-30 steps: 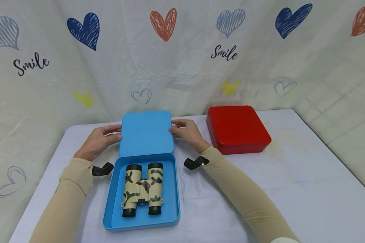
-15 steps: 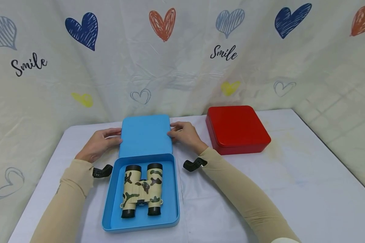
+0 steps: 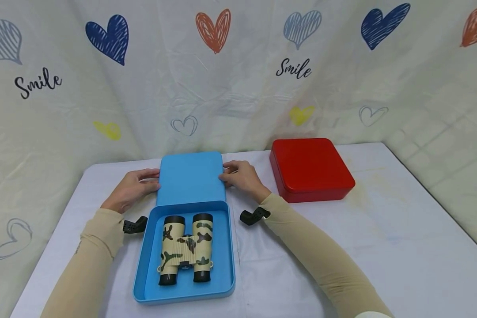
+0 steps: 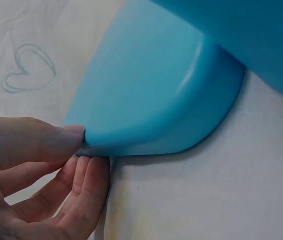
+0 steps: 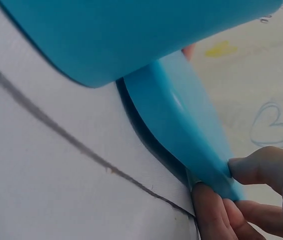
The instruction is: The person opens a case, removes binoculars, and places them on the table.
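Note:
A light blue lid (image 3: 191,179) lies top side up just behind the blue box (image 3: 184,292), its near edge right at the box's far rim. My left hand (image 3: 131,189) pinches the lid's left edge, thumb above and fingers below, as the left wrist view shows. At the opposite edge, my right hand (image 3: 244,179) pinches the lid between thumb and fingers. In the right wrist view, a dark gap shows under the lid (image 5: 181,120) beside the white cloth. Camouflage-patterned binoculars (image 3: 187,247) with black ends lie inside the box.
To the right of the lid, a red lidded box (image 3: 312,168) stands near the table's back edge. White cloth covers the table (image 3: 381,247). Behind it hangs a curtain (image 3: 238,88) printed with hearts and "Smile".
The lid's far edge has come down and nearer, and the lid looks flatter behind the box. Both hands have lowered slightly with it. The box, binoculars and red box have stayed put.

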Tool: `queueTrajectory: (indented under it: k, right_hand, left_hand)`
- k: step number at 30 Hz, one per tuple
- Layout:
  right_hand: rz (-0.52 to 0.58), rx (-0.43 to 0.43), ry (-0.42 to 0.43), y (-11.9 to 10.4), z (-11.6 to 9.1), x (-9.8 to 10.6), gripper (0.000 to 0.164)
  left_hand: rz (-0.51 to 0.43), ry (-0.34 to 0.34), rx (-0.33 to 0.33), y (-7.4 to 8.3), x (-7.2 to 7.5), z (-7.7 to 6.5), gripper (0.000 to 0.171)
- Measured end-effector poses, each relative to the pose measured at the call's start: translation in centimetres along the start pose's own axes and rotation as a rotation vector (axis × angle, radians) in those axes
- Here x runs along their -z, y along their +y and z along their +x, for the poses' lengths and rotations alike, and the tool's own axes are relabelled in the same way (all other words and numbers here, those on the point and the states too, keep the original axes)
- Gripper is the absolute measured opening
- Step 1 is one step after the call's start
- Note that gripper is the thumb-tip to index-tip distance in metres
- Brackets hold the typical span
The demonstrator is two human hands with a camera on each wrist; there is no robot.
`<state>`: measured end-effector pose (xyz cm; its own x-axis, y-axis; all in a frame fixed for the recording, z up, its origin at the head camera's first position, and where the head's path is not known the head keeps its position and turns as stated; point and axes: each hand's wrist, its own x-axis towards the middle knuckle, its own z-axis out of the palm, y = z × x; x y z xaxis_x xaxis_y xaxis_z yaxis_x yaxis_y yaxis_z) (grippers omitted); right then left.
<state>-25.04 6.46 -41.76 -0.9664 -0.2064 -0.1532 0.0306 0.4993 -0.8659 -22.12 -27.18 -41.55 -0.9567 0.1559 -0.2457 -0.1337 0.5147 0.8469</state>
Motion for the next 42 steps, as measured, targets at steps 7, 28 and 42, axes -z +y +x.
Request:
queueTrajectory:
  k: [7, 28, 42]
  right_hand:
    - [-0.037, 0.019, -0.011, -0.2, -0.1, 0.0, 0.051]
    - [-0.194, 0.087, 0.001, -0.2, -0.2, 0.2, 0.048]
    - [-0.196, 0.068, -0.015, -0.1, -0.5, 0.3, 0.049]
  left_hand:
    - [0.11, 0.004, 0.002, 0.8, -0.4, -0.5, 0.065]
    - [0.256, 0.014, -0.039, 1.5, -0.9, -1.1, 0.056]
    - [0.289, 0.072, -0.043, 1.1, -1.3, -1.5, 0.053]
